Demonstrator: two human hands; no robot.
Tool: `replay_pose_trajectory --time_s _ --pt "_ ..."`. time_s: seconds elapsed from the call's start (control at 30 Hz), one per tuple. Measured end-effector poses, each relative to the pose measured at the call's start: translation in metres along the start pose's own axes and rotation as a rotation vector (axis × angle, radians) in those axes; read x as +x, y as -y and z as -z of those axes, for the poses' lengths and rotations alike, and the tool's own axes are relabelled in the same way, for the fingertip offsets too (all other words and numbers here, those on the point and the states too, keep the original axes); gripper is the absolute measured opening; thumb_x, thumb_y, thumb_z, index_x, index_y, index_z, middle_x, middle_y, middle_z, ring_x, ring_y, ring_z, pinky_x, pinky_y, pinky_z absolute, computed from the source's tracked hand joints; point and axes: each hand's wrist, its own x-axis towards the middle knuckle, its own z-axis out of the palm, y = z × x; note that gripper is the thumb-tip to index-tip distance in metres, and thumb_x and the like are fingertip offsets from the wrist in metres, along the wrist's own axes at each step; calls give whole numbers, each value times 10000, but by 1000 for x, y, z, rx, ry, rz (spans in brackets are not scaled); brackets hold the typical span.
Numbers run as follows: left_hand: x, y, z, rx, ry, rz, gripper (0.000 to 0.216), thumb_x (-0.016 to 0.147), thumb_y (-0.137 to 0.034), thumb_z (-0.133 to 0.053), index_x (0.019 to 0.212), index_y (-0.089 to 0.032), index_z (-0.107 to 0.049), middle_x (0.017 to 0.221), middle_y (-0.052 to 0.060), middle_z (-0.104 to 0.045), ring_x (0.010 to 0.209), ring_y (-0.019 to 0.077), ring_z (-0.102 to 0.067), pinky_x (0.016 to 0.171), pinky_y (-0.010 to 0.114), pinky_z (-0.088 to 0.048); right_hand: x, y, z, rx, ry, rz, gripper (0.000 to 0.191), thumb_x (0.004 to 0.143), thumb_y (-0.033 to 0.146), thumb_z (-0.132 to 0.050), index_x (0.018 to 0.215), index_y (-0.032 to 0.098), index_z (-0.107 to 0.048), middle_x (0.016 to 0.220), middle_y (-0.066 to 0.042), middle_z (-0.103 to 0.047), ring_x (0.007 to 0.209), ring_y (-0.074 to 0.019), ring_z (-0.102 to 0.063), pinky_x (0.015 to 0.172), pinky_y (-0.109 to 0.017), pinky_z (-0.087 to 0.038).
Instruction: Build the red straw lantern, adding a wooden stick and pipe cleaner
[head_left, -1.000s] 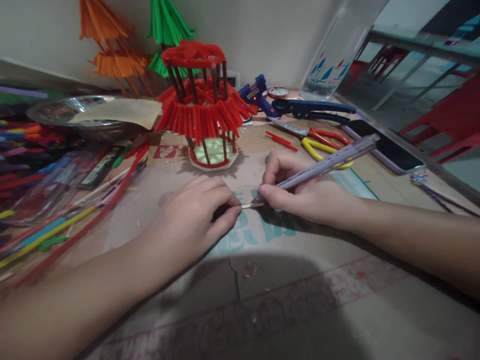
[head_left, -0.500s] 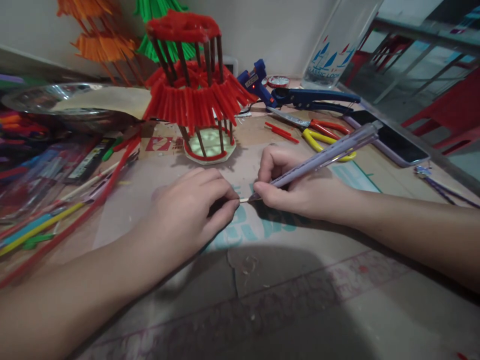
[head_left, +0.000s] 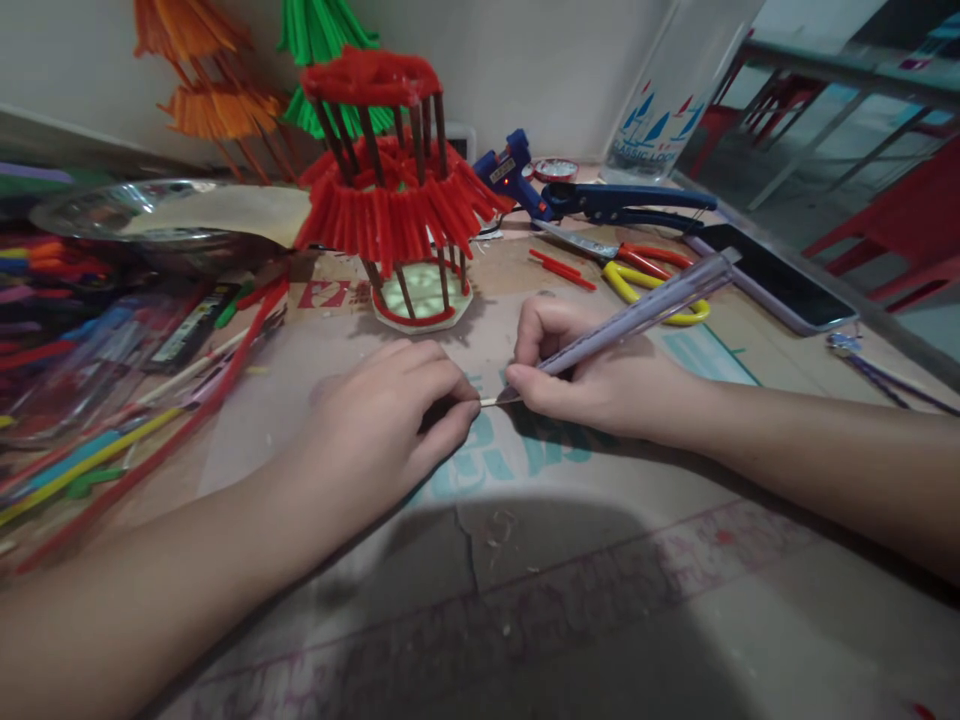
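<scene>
Between thumb and fingertips my left hand (head_left: 397, 410) pinches a thin pale wooden stick (head_left: 490, 401), low over the cardboard; most of the stick is hidden by the hand. My right hand (head_left: 592, 370) grips a light purple pen (head_left: 637, 315) slantwise, its dark tip meeting the stick's visible end. Just beyond both hands stands a red pagoda-like model (head_left: 405, 210) with brown posts, fuzzy red tiers and a pale base rimmed in red.
Scissors (head_left: 652, 290), blue-handled cutters (head_left: 626, 200), a blue glue gun (head_left: 514, 175) and a phone (head_left: 772, 275) lie at the back right. A metal bowl (head_left: 60, 215) and craft supplies crowd the left. Orange (head_left: 221, 110) and green (head_left: 330, 30) models stand behind.
The view has tilted slightly, so the background sits lower and a little to the right. Both hands keep nearly the same grip and place, pen tip at the stick.
</scene>
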Motion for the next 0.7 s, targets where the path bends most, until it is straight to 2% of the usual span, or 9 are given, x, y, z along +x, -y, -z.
replay_pose_trajectory --time_s 0.43,0.7 --pt "1 0 0 -10 15 -11 121 947 -227 -607 837 -202 -653 869 28 -662 862 223 -600 744 353 -414 0 0 -1 1 -51 0 210 831 224 -665 721 220 -486 641 51 -523 580 -104 -456 522 -253 -322" --pt "3 1 0 -120 27 86 96 922 -219 -626 833 -208 -662 872 17 -678 878 218 -606 761 354 -417 0 0 1 15 2 8 199 830 225 -654 731 217 -481 672 38 -540 612 -112 -477 547 -259 -326"
